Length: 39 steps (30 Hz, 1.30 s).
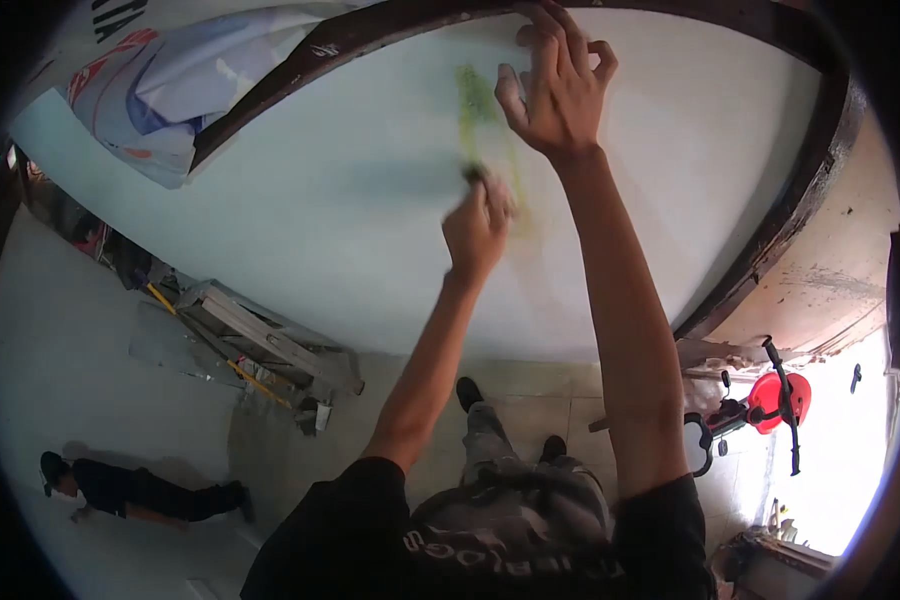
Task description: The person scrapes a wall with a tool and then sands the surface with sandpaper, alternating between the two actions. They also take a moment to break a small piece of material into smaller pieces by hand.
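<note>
In front of me is a pale wall panel (370,140) with a dark wooden beam along its top. A yellow-green smear (477,95) marks the panel, with faint streaks running down from it. My left hand (475,232) is closed just below the smear; something small and dark shows at its fingertips, too blurred to name. Higher and to the right, my right hand (562,95) has its fingers apart and bent, with the tips up by the dark beam (410,18). I see nothing held in it.
A stepladder (270,335) leans at the lower left beside yellow poles. Another person (140,488) in dark clothes is at the far lower left. A red-seated cycle (778,402) stands right, near a bright doorway. Printed sheeting (205,85) hangs at the upper left.
</note>
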{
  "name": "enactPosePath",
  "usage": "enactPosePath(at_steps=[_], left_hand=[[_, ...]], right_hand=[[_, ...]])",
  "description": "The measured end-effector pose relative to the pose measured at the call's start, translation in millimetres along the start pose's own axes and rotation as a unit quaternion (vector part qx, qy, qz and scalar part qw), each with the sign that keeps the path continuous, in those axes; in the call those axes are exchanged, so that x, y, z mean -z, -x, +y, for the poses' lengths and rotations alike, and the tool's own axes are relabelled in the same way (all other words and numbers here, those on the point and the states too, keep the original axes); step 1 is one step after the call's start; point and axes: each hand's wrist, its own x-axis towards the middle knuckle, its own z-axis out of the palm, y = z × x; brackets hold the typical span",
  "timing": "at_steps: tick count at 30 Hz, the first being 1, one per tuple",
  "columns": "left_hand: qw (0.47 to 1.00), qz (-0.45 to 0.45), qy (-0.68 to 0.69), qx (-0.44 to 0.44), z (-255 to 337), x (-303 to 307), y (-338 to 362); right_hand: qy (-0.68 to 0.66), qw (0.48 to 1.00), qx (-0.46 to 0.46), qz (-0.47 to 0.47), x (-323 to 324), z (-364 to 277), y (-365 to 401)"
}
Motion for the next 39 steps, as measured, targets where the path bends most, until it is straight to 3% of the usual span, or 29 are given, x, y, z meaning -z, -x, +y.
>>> enactPosePath(at_steps=[1,4,6,8,9,12,13,14,17,19,22,23,24,26,28,30,31,32,33,34,36,38,39], left_hand=[[0.992,-0.014,0.102,0.078,32.8,24.0,-67.2],[0.994,0.085,0.036,-0.057,36.1,26.5,-138.3],[0.995,0.084,0.001,-0.049,37.5,19.3,-142.8],[0.990,0.120,0.009,-0.066,28.2,0.5,-111.1],[0.996,0.088,0.028,-0.012,27.0,-5.4,-83.2],[0.999,0.020,-0.008,0.024,0.1,-27.4,29.0],[0.999,0.001,-0.024,0.048,-8.6,-35.1,66.2],[0.988,-0.057,0.024,0.142,-19.8,-43.4,101.5],[0.990,-0.072,-0.024,0.117,-16.6,-34.8,110.2],[0.964,-0.214,-0.047,0.148,-10.1,-13.8,84.6],[0.988,-0.021,0.037,0.147,13.9,11.0,10.3],[0.981,0.036,0.138,0.131,23.7,18.6,-22.7],[0.970,0.037,0.201,0.128,29.6,30.6,-53.2],[0.979,0.051,0.192,0.053,46.3,50.6,-110.7],[0.972,0.054,0.227,0.042,43.8,48.4,-137.2],[0.999,0.011,0.042,0.011,43.0,39.1,-142.5],[0.999,0.014,0.043,-0.023,38.7,26.4,-126.9],[0.997,0.029,0.041,0.053,37.3,12.2,-99.1],[0.999,0.007,-0.013,0.036,28.0,0.3,-60.7],[0.998,0.054,-0.033,0.005,14.0,-18.3,-18.3],[0.990,-0.067,-0.080,0.100,-9.1,-29.0,80.3],[0.925,-0.266,-0.194,0.188,-39.3,-40.0,170.2],[0.893,-0.331,-0.107,0.284,-54.3,-34.5,194.1]], right_hand=[[0.002,0.999,-0.014,-0.033,3.2,-0.4,0.0],[-0.028,0.996,-0.032,-0.074,8.5,-0.7,-0.2],[-0.025,0.997,-0.029,-0.074,9.7,-1.3,-0.4],[-0.038,0.996,-0.038,-0.078,9.0,-0.9,-0.5],[-0.032,0.995,-0.041,-0.084,8.2,-0.2,0.2],[-0.014,0.996,-0.046,-0.079,2.8,-0.6,2.2],[-0.011,0.994,-0.052,-0.093,3.8,-0.6,2.8],[-0.007,0.994,-0.052,-0.092,4.7,0.7,1.6],[-0.021,0.994,-0.037,-0.103,10.7,1.5,1.9],[-0.025,0.993,-0.035,-0.106,13.6,0.5,-0.1],[-0.021,0.995,-0.045,-0.084,11.1,-6.0,-1.2],[-0.028,0.995,-0.052,-0.078,9.4,-7.1,-0.5],[-0.032,0.995,-0.050,-0.082,7.9,-7.8,0.0],[-0.030,0.996,-0.060,-0.067,6.1,-8.8,0.0],[-0.045,0.996,-0.050,-0.063,7.2,-7.2,-0.1],[-0.034,0.995,-0.056,-0.080,8.1,-5.5,-0.4],[-0.033,0.995,-0.056,-0.079,7.4,-5.2,-0.8],[-0.026,0.995,-0.054,-0.079,6.1,-5.2,-0.3],[-0.018,0.995,-0.053,-0.079,5.5,-4.4,0.1],[-0.015,0.996,-0.051,-0.074,4.7,-2.9,-0.2],[-0.017,0.995,-0.053,-0.081,4.1,-3.9,1.8],[-0.013,0.996,-0.050,-0.076,2.6,-1.0,-1.3],[-0.009,0.996,-0.042,-0.084,3.1,1.1,-0.5]])
